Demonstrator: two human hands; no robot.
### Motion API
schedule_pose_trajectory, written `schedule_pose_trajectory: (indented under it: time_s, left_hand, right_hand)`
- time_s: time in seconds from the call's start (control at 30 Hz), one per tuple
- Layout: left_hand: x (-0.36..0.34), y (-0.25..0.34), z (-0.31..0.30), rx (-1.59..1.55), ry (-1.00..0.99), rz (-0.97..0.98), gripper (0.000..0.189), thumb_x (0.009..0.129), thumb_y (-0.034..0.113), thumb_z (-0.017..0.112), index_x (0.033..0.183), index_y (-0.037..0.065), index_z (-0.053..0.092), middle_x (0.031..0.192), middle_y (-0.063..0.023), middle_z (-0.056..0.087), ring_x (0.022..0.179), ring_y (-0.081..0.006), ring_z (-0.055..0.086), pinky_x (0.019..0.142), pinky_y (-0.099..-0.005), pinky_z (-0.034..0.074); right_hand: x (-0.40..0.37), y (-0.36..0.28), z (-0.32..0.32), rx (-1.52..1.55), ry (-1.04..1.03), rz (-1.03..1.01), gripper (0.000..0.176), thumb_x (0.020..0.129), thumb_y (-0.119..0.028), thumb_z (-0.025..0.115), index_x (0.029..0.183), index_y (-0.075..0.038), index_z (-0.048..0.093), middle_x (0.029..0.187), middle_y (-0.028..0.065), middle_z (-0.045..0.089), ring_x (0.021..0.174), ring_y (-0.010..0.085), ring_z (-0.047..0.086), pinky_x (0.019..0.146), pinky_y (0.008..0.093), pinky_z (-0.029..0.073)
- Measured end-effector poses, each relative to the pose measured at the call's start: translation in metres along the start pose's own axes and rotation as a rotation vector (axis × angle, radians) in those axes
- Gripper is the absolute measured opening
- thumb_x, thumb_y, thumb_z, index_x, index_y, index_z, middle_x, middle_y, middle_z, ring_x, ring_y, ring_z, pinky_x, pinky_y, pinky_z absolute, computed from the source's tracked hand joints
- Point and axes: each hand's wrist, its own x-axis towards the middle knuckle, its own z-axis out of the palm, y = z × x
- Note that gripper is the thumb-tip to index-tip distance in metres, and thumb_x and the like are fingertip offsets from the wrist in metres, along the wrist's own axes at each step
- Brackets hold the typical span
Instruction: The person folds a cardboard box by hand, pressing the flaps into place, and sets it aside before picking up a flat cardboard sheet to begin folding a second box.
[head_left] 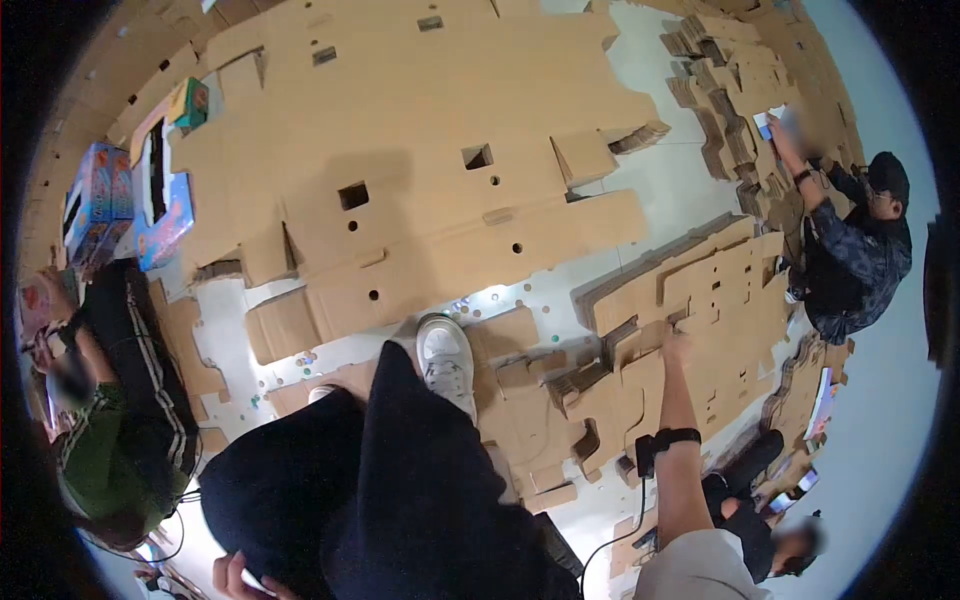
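My right hand [677,346] reaches out to a stack of flat die-cut cardboard sheets [735,300] on the right. Its fingers are closed at a slot in the top sheet and appear to grip the cardboard there. Low at the bottom left, my left hand [238,578] rests beside my dark trousers with its fingers curled. A small pale edge shows by those fingers, but what it belongs to is cut off by the frame. A large cardboard sheet [480,110] with square holes and folded flaps lies on the floor ahead of my shoe.
Printed boxes [97,200] stand at the left beside a crouching person [120,440]. Another person [860,240] holds something at the right, near cut cardboard stacks [735,110]. One more person [760,520] is at the lower right. Small round bits are scattered over the pale floor [235,310].
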Motion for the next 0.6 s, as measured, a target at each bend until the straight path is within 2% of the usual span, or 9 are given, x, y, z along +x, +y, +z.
schedule_pose_trajectory:
  time_s: [0.1,0.17,0.2,0.27,0.3,0.37,0.5,0.57,0.6]
  left_hand:
    - [0.003,-0.011,0.016,-0.07,0.168,-0.046,0.043,0.095,0.038,0.046,0.112,-0.002,0.051,0.107,-0.0181,0.048,0.1,-0.0314,0.046,0.092,-0.0453,0.034]
    - [0.007,-0.007,0.031,-0.16,0.324,-0.125,0.046,0.093,0.043,0.048,0.108,-0.001,0.052,0.105,-0.0171,0.048,0.098,-0.0306,0.045,0.093,-0.0455,0.034]
    - [0.008,-0.009,0.032,-0.154,0.319,-0.12,0.046,0.093,0.043,0.048,0.108,-0.001,0.052,0.105,-0.0171,0.048,0.098,-0.0306,0.045,0.093,-0.0455,0.034]
    - [0.007,-0.014,0.028,-0.131,0.3,-0.123,0.048,0.092,0.044,0.048,0.109,-0.001,0.053,0.104,-0.0173,0.048,0.098,-0.0305,0.046,0.091,-0.0452,0.035]
    - [0.007,-0.016,0.025,-0.043,0.278,-0.109,0.046,0.091,0.043,0.05,0.109,0.0,0.053,0.102,-0.017,0.048,0.097,-0.0297,0.047,0.088,-0.0449,0.037]
    - [0.01,-0.019,0.023,-0.066,0.287,-0.079,0.045,0.091,0.042,0.05,0.108,0.0,0.054,0.101,-0.0168,0.048,0.097,-0.0295,0.047,0.088,-0.0445,0.037]
    - [0.009,-0.033,0.03,-0.176,0.298,-0.002,0.043,0.09,0.041,0.053,0.105,0.001,0.056,0.098,-0.016,0.049,0.095,-0.0287,0.048,0.085,-0.0432,0.039]
    - [0.004,-0.052,0.042,-0.231,0.374,0.026,0.039,0.088,0.038,0.055,0.1,0.001,0.058,0.094,-0.0146,0.049,0.092,-0.0276,0.049,0.083,-0.0417,0.039]
    - [0.001,-0.064,0.052,-0.26,0.448,0.033,0.037,0.086,0.036,0.058,0.096,0.001,0.059,0.09,-0.0135,0.05,0.09,-0.0267,0.05,0.081,-0.0404,0.039]
  right_hand:
    - [0.013,-0.002,0.0,-0.195,0.005,0.043,0.056,0.085,-0.045,0.055,0.103,0.008,0.063,0.091,0.0243,0.066,0.085,0.0331,0.067,0.071,0.0445,0.053]
    - [0.05,0.039,0.006,0.015,-0.178,0.197,0.052,0.089,-0.037,0.054,0.117,0.008,0.054,0.094,0.0213,0.066,0.072,0.0296,0.069,0.058,0.0395,0.055]
    - [0.059,0.062,0.008,0.013,-0.184,0.203,0.052,0.089,-0.037,0.054,0.117,0.008,0.054,0.094,0.0213,0.066,0.072,0.0296,0.069,0.058,0.0395,0.055]
    - [0.058,0.09,0.016,0.538,0.022,0.398,0.049,0.091,-0.03,0.053,0.123,0.006,0.044,0.096,0.0178,0.065,0.064,0.025,0.069,0.049,0.0314,0.054]
    - [0.05,0.099,0.018,0.545,0.017,0.404,0.049,0.091,-0.03,0.053,0.123,0.006,0.044,0.096,0.0178,0.065,0.064,0.025,0.069,0.049,0.0314,0.054]
    - [0.023,0.104,-0.005,0.679,0.112,0.228,0.043,0.093,-0.028,0.051,0.12,0.005,0.042,0.098,0.0169,0.064,0.066,0.0239,0.069,0.047,0.029,0.052]
    - [-0.042,0.094,-0.052,0.794,0.162,0.133,0.033,0.094,-0.027,0.05,0.11,0.003,0.047,0.094,0.0142,0.064,0.066,0.0224,0.069,0.046,0.0273,0.051]
    - [-0.07,0.079,-0.065,0.557,0.148,-0.005,0.038,0.096,-0.03,0.049,0.109,0.005,0.054,0.091,0.0205,0.065,0.069,0.0243,0.067,0.053,0.0346,0.051]
    - [-0.083,0.071,-0.062,0.559,0.159,0.002,0.038,0.096,-0.03,0.049,0.109,0.005,0.054,0.091,0.0205,0.065,0.069,0.0243,0.067,0.053,0.0346,0.051]
